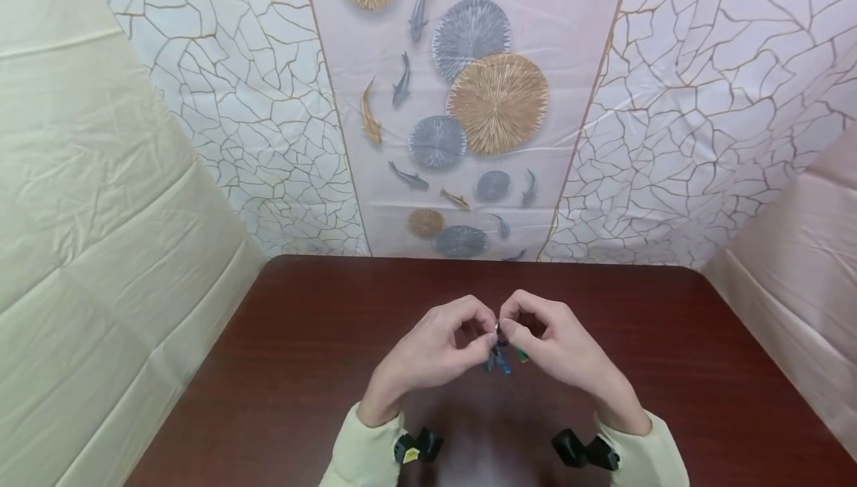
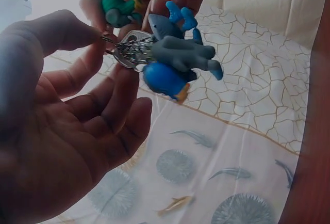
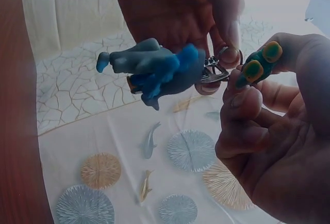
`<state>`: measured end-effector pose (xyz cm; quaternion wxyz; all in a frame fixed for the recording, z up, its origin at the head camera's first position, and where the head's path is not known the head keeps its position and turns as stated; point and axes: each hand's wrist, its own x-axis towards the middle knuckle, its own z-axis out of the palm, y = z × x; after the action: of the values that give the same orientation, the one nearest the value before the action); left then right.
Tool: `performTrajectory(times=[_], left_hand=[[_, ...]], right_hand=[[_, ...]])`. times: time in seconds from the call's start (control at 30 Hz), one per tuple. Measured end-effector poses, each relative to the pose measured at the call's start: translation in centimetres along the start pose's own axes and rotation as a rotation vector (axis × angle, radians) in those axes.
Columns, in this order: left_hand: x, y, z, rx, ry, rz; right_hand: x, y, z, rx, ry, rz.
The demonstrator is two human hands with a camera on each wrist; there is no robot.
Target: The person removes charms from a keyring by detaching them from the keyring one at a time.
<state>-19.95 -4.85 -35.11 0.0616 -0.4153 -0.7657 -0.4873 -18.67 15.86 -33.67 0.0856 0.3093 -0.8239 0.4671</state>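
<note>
Above the table, my left hand [image 1: 435,349] pinches a metal split ring [image 2: 109,40] between thumb and forefinger. From the ring hang small chains and a cluster of rubbery keychain figures: a grey shark [image 2: 183,53] with blue feet and a blue figure [image 2: 164,79] with an orange part. My right hand [image 1: 559,342] meets the left at the ring, its thumb and fingertips pinching the green keychain figure [image 3: 260,64] with yellow-orange feet at its ring end. In the head view, the fingers mostly hide the ring, while the blue figures and green tip show below.
Beneath the hands is a dark reddish-brown table [image 1: 301,368]. A patterned cloth [image 1: 442,197] with fish and round motifs hangs behind it, and pale fabric [image 1: 120,249] flanks the left side. Black wrist cameras [image 1: 418,446] are strapped over the light sleeves [image 1: 368,450].
</note>
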Motion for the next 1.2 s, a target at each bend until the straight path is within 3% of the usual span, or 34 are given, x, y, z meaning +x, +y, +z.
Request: performTrajectory(times=[0.4,0.67,1.0,1.2], left_hand=[[-0.1,-0.1,0.0,-0.074,0.006,-0.038],[-0.2,0.1,-0.3,-0.108,-0.021,0.018],[-0.1,0.4,0.3,-0.087,0.074,-0.015],[0.0,0.8,0.3,-0.091,0.076,-0.033]], right_hand=[[-0.4,-0.3,0.1,0.065,-0.019,-0.007],[-0.3,-0.6,0.2,0.064,0.02,-0.072],[-0.4,-1.2,0.3,0.05,0.071,-0.084],[-0.6,-1.5,0.2,0.045,0.079,-0.086]])
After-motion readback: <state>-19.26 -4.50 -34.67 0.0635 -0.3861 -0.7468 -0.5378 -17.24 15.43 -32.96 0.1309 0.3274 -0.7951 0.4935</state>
